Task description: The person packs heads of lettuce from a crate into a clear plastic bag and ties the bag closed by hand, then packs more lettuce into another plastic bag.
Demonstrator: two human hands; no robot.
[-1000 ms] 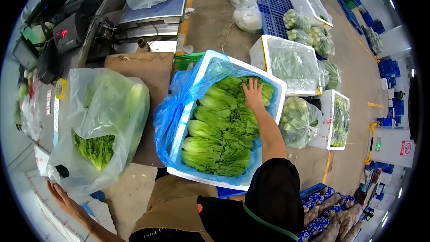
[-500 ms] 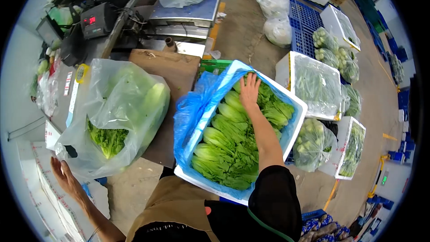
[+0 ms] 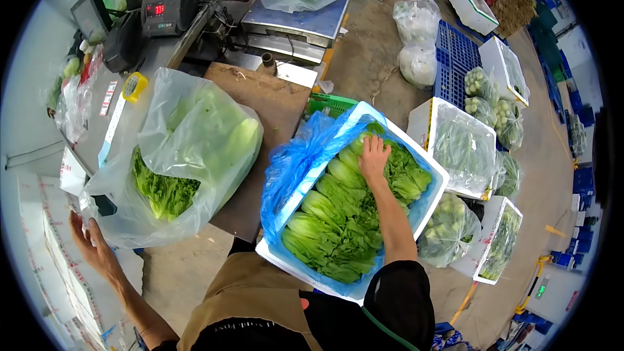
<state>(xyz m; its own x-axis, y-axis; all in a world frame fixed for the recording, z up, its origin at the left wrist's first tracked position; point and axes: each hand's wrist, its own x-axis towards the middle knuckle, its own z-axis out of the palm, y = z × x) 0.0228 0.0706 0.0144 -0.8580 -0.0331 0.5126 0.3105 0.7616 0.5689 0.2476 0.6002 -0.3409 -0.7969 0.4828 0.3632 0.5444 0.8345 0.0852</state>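
Palm down, the right hand [image 3: 374, 159] rests on the lettuce [image 3: 335, 205] near the far end of the white box [image 3: 442, 179], fingers bent and slightly parted; whether they pinch a leaf is hidden beneath them. The heads fill much of the box inside a blue liner [image 3: 292, 159], which bunches over the left rim. Out to the left, the left hand [image 3: 96, 247] is empty, thumb parted from the fingers, just beside the lower corner of the clear bag [image 3: 208, 133]; I cannot tell whether a fingertip touches it. Lettuce shows in that bag, which lies partly over the brown board [image 3: 279, 107]. Yellow tape [image 3: 134, 87] sits near the bag's upper left.
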